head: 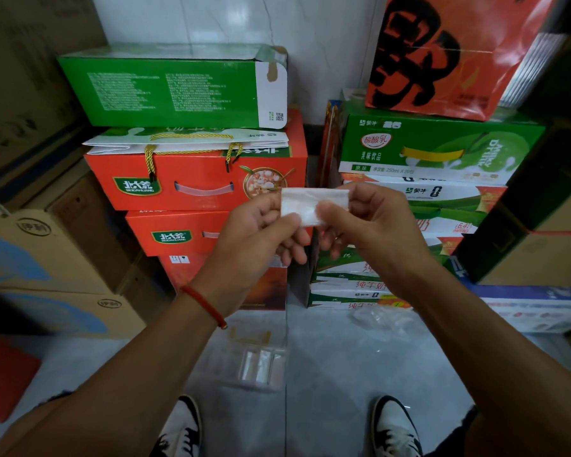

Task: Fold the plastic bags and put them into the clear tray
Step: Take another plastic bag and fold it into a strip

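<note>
Plastic bag (314, 204), folded into a small white rectangle, sits pinched between both my hands, held up in front of the stacked cartons. Fingers of my left hand (261, 235) pinch its left edge, thumb on the near face; my right hand (370, 225) pinches the right end, thumb pressed across the front. Far below the bag, on the grey floor (327, 374) between my shoes, lies the clear tray (254, 364) with folded bags standing inside. Right of the tray, loose crumpled plastic (383, 319) lies against the cartons.
</note>
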A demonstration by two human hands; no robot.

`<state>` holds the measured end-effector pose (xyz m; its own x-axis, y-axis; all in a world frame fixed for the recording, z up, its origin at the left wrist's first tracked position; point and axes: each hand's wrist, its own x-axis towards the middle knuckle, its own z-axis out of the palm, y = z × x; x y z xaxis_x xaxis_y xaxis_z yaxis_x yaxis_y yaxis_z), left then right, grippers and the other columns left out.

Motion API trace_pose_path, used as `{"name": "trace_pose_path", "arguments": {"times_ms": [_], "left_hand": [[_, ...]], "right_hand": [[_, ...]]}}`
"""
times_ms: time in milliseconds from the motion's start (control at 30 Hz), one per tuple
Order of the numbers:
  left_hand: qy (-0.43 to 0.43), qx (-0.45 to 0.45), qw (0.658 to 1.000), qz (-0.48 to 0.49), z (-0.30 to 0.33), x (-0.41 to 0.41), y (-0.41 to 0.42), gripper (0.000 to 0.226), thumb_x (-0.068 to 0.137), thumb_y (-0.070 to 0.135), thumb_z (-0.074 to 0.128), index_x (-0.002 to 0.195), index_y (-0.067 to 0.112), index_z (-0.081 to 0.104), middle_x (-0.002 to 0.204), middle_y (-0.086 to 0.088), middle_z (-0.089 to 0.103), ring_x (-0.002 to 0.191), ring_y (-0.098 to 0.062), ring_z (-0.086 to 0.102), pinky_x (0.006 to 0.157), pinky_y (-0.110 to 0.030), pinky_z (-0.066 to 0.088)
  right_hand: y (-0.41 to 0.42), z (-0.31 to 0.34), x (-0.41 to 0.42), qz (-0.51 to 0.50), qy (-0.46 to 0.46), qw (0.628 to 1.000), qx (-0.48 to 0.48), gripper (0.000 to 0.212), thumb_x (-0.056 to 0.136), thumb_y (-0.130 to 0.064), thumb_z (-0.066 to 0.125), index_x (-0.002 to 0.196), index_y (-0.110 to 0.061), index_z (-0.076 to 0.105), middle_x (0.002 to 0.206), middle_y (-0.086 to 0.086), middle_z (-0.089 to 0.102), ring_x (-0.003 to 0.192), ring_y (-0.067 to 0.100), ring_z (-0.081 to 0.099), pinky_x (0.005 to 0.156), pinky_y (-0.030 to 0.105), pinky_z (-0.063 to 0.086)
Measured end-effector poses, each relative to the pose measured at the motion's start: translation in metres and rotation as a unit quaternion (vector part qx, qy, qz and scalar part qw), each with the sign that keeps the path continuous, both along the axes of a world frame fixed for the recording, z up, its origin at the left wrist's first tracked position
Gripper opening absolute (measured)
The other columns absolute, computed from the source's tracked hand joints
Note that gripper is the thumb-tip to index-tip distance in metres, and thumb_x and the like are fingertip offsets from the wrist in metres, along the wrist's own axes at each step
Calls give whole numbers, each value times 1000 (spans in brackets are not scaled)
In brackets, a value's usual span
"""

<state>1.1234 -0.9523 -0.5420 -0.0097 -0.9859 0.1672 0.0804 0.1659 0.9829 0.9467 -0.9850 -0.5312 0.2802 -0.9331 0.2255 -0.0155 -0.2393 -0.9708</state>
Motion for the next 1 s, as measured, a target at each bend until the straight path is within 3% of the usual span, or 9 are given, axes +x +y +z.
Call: {"name": "trace_pose_path", "arguments": {"times_ms": [167,367,533,667,767,900,1000], "left_hand": [[-2,-12,1000,18,-2,0,2,17,102,-2,50,112,6,62,70,-9,68,53,-19,61,48,-23,45],[93,8,995,35,3,-1,4,21,97,-9,50,102,8,63,68,-15,68,48,-22,57,46,-25,40],[170,44,985,3,9,2,4,27,95,-7,45,97,7,68,67,-10,67,50,-17,57,51,-23,44],[161,35,986,-14,8,6,3,27,94,-8,46,93,5,69,70,-10,68,53,-17,59,53,-23,46],[88,-6,996,-17,3,8,4,27,94,-13,47,94,2,69,75,-12,70,55,-19,60,51,-23,44],[27,-3,999,-42,3,16,4,33,98,-13,42,103,3,71,81,-13,73,62,-22,64,56,-25,49],[45,13,998,-37,3,18,4,38,96,-7,38,112,1,71,86,-22,70,64,-30,65,57,-31,51]], "right_hand": [[0,0,-3,56,-2,998,40,23,101,-2,59,124,-1,65,86,17,76,69,29,71,63,34,61],[-3,-2,-6,75,-42,995,53,20,101,5,55,117,5,67,89,25,74,67,29,69,60,32,58],[-4,2,-1,117,-145,975,120,29,90,0,58,114,0,73,90,22,75,66,21,71,61,26,59],[-3,6,0,133,-179,959,175,33,96,-5,44,104,1,76,92,25,75,71,24,73,65,27,61],[-2,5,0,91,-107,984,113,28,99,-20,59,102,4,73,84,24,72,70,27,70,63,29,59],[-1,2,-2,39,7,999,5,8,97,-2,66,103,2,70,78,16,73,66,23,69,61,30,57],[0,2,-3,13,52,998,-32,15,96,0,69,110,-6,69,79,12,75,65,21,72,61,30,59]]}}
